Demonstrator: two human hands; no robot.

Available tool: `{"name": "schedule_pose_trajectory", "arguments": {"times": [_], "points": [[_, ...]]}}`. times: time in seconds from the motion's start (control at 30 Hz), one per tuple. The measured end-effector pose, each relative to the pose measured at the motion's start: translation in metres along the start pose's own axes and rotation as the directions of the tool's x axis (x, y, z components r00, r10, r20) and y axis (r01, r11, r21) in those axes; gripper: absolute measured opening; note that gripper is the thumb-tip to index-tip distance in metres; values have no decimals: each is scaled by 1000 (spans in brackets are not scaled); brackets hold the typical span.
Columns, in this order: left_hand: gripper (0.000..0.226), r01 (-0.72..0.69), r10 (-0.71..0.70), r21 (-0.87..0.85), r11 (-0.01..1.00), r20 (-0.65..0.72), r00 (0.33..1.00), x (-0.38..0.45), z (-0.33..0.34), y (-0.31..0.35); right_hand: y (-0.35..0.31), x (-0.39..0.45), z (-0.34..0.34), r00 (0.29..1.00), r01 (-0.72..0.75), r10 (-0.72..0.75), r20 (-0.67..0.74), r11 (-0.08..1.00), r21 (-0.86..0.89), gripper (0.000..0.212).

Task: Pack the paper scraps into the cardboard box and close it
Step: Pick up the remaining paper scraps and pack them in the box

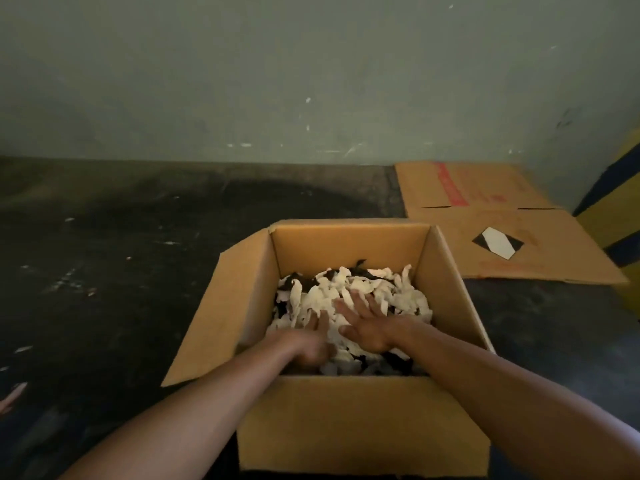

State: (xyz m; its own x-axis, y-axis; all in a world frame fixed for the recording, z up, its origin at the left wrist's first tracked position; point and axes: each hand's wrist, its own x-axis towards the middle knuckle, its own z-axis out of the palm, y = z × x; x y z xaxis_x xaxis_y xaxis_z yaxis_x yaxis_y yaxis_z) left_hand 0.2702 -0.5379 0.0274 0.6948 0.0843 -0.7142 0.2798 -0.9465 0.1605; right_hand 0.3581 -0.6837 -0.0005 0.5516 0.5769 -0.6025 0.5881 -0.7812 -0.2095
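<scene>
An open brown cardboard box (349,420) stands on the dark floor in front of me, its left flap (221,317) folded outward. Inside lies a heap of white and black paper scraps (346,289). Both my hands are down in the box on top of the heap. My right hand (367,327) lies flat with fingers spread, palm on the scraps. My left hand (311,344) rests beside it, blurred, its fingers pointing into the pile; I cannot tell whether it grips any paper.
A flattened cardboard sheet (491,223) with red print and a black-and-white diamond label lies on the floor behind the box to the right. Small white scraps (69,282) dot the dark floor at left. A grey-green wall (311,81) stands behind.
</scene>
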Motion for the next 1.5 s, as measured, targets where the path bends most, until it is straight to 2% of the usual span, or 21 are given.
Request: {"name": "schedule_pose_trajectory", "arguments": {"times": [0.13, 0.23, 0.33, 0.53, 0.63, 0.7, 0.77, 0.83, 0.9, 0.93, 1.0, 1.03, 1.1, 1.17, 1.23, 1.37, 1.5], "points": [[78, 39, -38, 34, 999, -36, 999, -7, -1, 4, -2, -7, -5, 1000, 22, -22, -7, 1000, 14, 64], [79, -8, 13, 46, 999, -128, 992, -22, -10, 1, 2, -28, -23, 994, 68, -60, -87, 993, 96, 67], [76, -50, 51, 11, 999, -143, 988, -35, -11, 1, 10, -54, -35, 991, 65, -56, -123, 995, 73, 70], [65, -159, 169, -97, 982, 101, 980, -22, 9, 5, 13, -81, -4, 980, 70, -46, 192, 990, -124, 74], [79, -97, 103, -46, 994, 180, 978, -20, 10, 7, 10, -81, 1, 971, 79, -42, 235, 985, -150, 75], [76, -102, 106, -30, 994, 148, 983, -22, 5, 6, 10, -82, -6, 973, 76, -51, 226, 992, -101, 75], [58, -95, 94, 17, 995, 49, 994, -26, -6, 3, 13, -86, -24, 981, 54, -55, 188, 998, 9, 68], [45, -62, 65, 53, 997, -42, 997, -32, -23, 1, 15, -88, -47, 998, 31, -37, 42, 989, 144, 54], [39, -21, 29, 45, 999, -187, 982, -35, -39, 3, 17, -77, -64, 984, 15, 45, -171, 943, 333, 45], [40, -9, 14, 21, 1000, -287, 958, -33, -44, 5, 20, -67, -67, 963, 0, 105, -247, 921, 390, 45], [51, -35, 4, -67, 997, -418, 909, -21, -49, 9, 20, -45, -70, 936, -78, 202, -287, 917, 392, 57], [60, -57, 8, -107, 993, -414, 910, -13, -49, 11, 20, -33, -67, 936, -129, 232, -264, 925, 358, 62], [74, -47, 1, -135, 990, -317, 948, 7, -42, 15, 17, -18, -56, 946, -197, 260, -197, 937, 288, 62], [79, 10, -38, -122, 993, -236, 971, 33, -32, 17, 15, -9, -45, 963, -200, 226, -149, 964, 173, 56], [77, 43, -54, -60, 997, -194, 979, 52, -23, 17, 14, -6, -37, 962, -229, 250, -108, 956, 182, 57], [69, 68, -59, 40, 997, -194, 979, 65, -14, 19, 25, 21, -24, 964, -258, 264, -7, 948, 186, 62], [70, 73, -49, 85, 994, -249, 967, 54, -18, 17, 26, 13, -31, 971, -224, 234, -46, 962, 154, 61]]}}
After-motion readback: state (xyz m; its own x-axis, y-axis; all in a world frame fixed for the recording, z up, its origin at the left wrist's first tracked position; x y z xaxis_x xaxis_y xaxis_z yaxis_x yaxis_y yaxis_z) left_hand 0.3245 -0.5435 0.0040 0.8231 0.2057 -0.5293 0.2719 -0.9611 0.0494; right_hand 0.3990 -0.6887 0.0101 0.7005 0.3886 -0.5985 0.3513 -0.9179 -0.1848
